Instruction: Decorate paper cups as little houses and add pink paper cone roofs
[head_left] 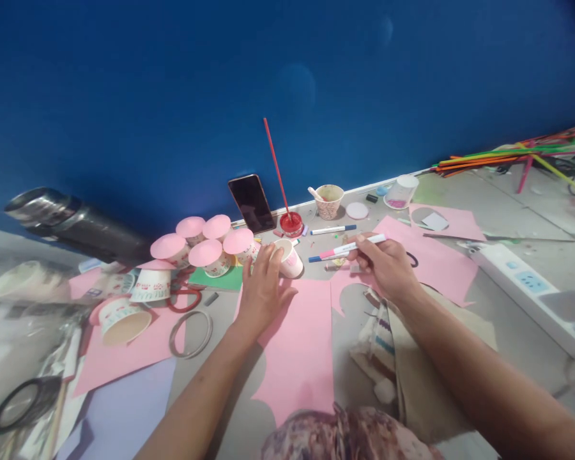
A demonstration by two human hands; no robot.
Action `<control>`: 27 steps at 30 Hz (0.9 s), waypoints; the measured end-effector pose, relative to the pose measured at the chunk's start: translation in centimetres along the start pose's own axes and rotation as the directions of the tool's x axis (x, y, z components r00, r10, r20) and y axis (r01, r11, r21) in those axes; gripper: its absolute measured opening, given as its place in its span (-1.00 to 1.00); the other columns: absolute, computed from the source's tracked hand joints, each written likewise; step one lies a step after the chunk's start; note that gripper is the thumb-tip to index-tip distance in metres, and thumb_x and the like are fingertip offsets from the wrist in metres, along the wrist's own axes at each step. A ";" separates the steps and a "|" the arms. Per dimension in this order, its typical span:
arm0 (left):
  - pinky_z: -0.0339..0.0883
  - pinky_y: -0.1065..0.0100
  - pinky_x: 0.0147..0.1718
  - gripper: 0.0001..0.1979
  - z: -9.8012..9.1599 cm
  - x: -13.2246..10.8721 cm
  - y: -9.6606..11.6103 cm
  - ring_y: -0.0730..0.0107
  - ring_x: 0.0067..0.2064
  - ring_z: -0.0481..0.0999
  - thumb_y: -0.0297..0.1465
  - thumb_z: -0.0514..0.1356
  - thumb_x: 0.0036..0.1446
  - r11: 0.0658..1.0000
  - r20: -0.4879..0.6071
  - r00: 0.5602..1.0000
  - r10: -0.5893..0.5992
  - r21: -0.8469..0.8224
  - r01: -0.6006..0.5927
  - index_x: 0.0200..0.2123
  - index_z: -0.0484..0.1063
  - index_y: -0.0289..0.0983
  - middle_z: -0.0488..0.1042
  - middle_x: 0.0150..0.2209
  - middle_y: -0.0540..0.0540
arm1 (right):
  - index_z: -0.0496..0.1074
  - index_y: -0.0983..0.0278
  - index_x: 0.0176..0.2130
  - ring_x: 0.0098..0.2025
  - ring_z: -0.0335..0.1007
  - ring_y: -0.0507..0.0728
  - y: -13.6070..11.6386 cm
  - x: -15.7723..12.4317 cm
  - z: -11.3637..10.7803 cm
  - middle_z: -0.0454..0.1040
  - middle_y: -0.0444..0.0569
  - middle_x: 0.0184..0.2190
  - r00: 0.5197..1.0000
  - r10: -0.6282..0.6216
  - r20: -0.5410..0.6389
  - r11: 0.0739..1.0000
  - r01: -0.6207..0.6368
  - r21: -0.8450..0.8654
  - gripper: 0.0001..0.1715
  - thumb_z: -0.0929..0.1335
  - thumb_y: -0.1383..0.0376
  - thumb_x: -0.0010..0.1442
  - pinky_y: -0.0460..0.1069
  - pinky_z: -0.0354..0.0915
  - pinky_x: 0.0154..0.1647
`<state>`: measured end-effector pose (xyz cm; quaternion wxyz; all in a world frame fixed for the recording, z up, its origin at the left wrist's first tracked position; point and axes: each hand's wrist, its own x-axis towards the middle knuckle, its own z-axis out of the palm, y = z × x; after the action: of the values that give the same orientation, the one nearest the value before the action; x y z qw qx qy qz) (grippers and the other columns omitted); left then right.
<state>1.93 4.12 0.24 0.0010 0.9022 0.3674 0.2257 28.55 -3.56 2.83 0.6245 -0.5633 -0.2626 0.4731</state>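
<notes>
My left hand rests over pink paper, its fingers beside and touching a white paper cup that leans on its side. My right hand grips a pink-and-white marker between thumb and fingers. A blue-tipped marker lies just under it, partly hidden. Left of my left hand stand several small patterned cups topped with pink paper discs, some on a green sheet. Another blue-and-white marker lies beyond my right hand.
A phone leans against the blue wall, beside a red dish holding a red stick. A black flask lies at left. On the right are a power strip and colored sticks. Tape rolls lie left.
</notes>
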 end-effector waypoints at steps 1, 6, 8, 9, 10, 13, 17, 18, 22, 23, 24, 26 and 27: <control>0.03 -0.24 0.37 -0.18 0.0 0.4 -0.1 -0.26 0.46 0.22 -0.22 0.39 0.20 1.000 -0.010 1.000 -0.011 0.005 0.011 0.40 0.10 -0.26 0.32 0.39 -0.44 | 0.60 0.30 -0.36 -0.63 0.15 -0.04 0.1 0.0 0.0 0.31 -0.20 -0.64 1.000 -0.004 0.011 1.000 0.004 -0.025 -0.46 0.56 -0.13 0.08 -0.09 0.35 -0.63; 0.19 -0.19 0.28 -0.25 0.5 1.9 0.5 -0.29 0.36 0.35 -0.31 0.44 0.08 0.994 -0.102 0.989 -0.108 -0.001 0.108 0.28 0.25 -0.29 0.44 0.26 -0.44 | 0.59 0.29 -0.35 -0.67 0.12 -0.03 0.3 0.0 0.0 0.30 -0.20 -0.67 0.999 -0.039 0.035 0.996 0.042 -0.077 -0.41 0.51 -0.20 0.11 -0.07 0.34 -0.65; 0.26 -0.16 0.24 -0.30 0.9 2.2 0.9 -0.27 0.29 0.41 -0.40 0.40 0.07 0.992 -0.148 0.981 -0.128 -0.024 0.125 0.26 0.27 -0.29 0.45 0.22 -0.44 | 0.59 0.29 -0.35 -0.67 0.11 -0.04 0.3 0.0 0.0 0.30 -0.20 -0.67 0.999 -0.036 0.037 0.996 0.039 -0.082 -0.39 0.51 -0.21 0.10 -0.08 0.32 -0.67; 0.29 -0.15 0.22 -0.30 1.1 2.2 1.0 -0.24 0.27 0.44 -0.44 0.37 0.07 0.991 -0.169 0.977 -0.134 -0.050 0.127 0.27 0.26 -0.30 0.45 0.20 -0.43 | 0.59 0.30 -0.35 -0.67 0.11 -0.04 0.3 0.0 0.0 0.30 -0.20 -0.67 0.999 -0.036 0.035 0.996 0.038 -0.084 -0.38 0.51 -0.22 0.10 -0.08 0.31 -0.68; 0.31 -0.14 0.21 -0.29 1.2 2.2 1.1 -0.22 0.25 0.45 -0.46 0.34 0.07 0.988 -0.187 0.972 -0.143 -0.090 0.128 0.29 0.24 -0.30 0.46 0.18 -0.42 | 0.59 0.30 -0.34 -0.67 0.11 -0.04 0.3 0.1 0.0 0.31 -0.20 -0.67 0.999 -0.037 0.032 0.996 0.039 -0.086 -0.38 0.51 -0.22 0.10 -0.09 0.30 -0.68; 0.33 -0.11 0.23 -0.20 0.5 1.7 1.3 -0.14 0.26 0.44 -0.46 0.34 0.05 0.933 -0.183 0.953 -0.242 -0.312 0.177 0.35 0.15 -0.27 0.42 0.22 -0.38 | 0.60 0.31 -0.30 -0.65 0.15 -0.03 0.2 0.0 0.0 0.34 -0.18 -0.65 0.998 -0.053 0.018 0.995 0.054 -0.086 -0.36 0.51 -0.23 0.10 -0.10 0.26 -0.69; 0.32 -0.06 0.26 -0.17 -1.9 0.3 1.5 -0.09 0.30 0.43 -0.33 0.42 0.02 0.594 0.110 0.913 -0.393 -0.727 0.343 0.33 0.20 -0.18 0.38 0.30 -0.30 | 0.57 0.31 -0.37 -0.66 0.16 -0.02 -0.3 -0.4 0.0 0.33 -0.18 -0.67 0.996 -0.092 -0.007 0.991 0.091 -0.102 -0.38 0.52 -0.22 0.09 -0.11 0.19 -0.72; 0.31 -0.06 0.27 -0.17 -2.5 -0.1 1.5 -0.12 0.32 0.41 -0.29 0.44 0.00 0.463 0.193 0.896 -0.401 -0.801 0.380 0.32 0.24 -0.18 0.38 0.32 -0.29 | 0.56 0.30 -0.41 -0.67 0.16 -0.03 -0.4 -0.5 0.1 0.32 -0.18 -0.68 0.995 -0.098 -0.016 0.989 0.095 -0.111 -0.38 0.52 -0.21 0.08 -0.11 0.17 -0.73; 0.27 -0.05 0.30 -0.18 -3.9 -1.5 1.7 -0.21 0.40 0.30 -0.21 0.49 -0.08 0.002 0.369 0.836 -0.407 -0.914 0.405 0.28 0.41 -0.17 0.40 0.35 -0.24 | 0.51 0.30 -0.51 -0.66 0.15 -0.04 -1.0 -0.9 0.4 0.33 -0.16 -0.68 0.995 -0.092 -0.049 0.985 0.084 -0.152 -0.36 0.56 -0.22 0.00 -0.13 0.14 -0.75; 0.29 -0.03 0.28 -0.19 -4.0 -1.8 1.7 -0.20 0.39 0.32 -0.23 0.49 -0.10 -0.067 0.386 0.825 -0.413 -0.916 0.395 0.27 0.43 -0.16 0.41 0.35 -0.22 | 0.50 0.30 -0.52 -0.66 0.15 -0.04 -1.0 -0.9 0.4 0.32 -0.16 -0.68 0.995 -0.082 -0.051 0.985 0.073 -0.157 -0.34 0.56 -0.23 -0.02 -0.13 0.15 -0.75; 0.33 -0.01 0.26 -0.18 -3.9 -2.0 1.6 -0.19 0.37 0.35 -0.24 0.49 -0.11 -0.123 0.403 0.812 -0.421 -0.913 0.390 0.27 0.44 -0.15 0.42 0.34 -0.21 | 0.49 0.30 -0.53 -0.66 0.15 -0.04 -0.9 -0.9 0.4 0.32 -0.16 -0.68 0.997 -0.068 -0.048 0.985 0.060 -0.161 -0.33 0.57 -0.24 -0.04 -0.13 0.17 -0.74; 0.38 -0.02 0.18 -0.17 -3.7 -2.4 1.4 -0.18 0.30 0.42 -0.25 0.48 -0.12 -0.226 0.446 0.780 -0.439 -0.895 0.384 0.28 0.43 -0.16 0.44 0.32 -0.23 | 0.50 0.30 -0.52 -0.65 0.18 -0.03 -0.6 -0.8 0.3 0.33 -0.16 -0.67 0.998 -0.042 -0.039 0.984 0.035 -0.174 -0.32 0.56 -0.25 -0.04 -0.12 0.22 -0.73; 0.40 -0.04 0.15 -0.17 -3.5 -2.5 1.3 -0.18 0.27 0.45 -0.24 0.47 -0.11 -0.284 0.470 0.766 -0.439 -0.881 0.378 0.29 0.42 -0.18 0.46 0.30 -0.25 | 0.52 0.30 -0.51 -0.65 0.20 -0.02 -0.4 -0.7 0.3 0.34 -0.15 -0.67 0.999 -0.035 -0.036 0.983 0.028 -0.182 -0.32 0.56 -0.25 -0.03 -0.11 0.24 -0.72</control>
<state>-0.23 0.89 2.60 0.7240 0.4083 0.3644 0.4198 28.17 -4.02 3.44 0.5831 -0.6226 -0.3012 0.4261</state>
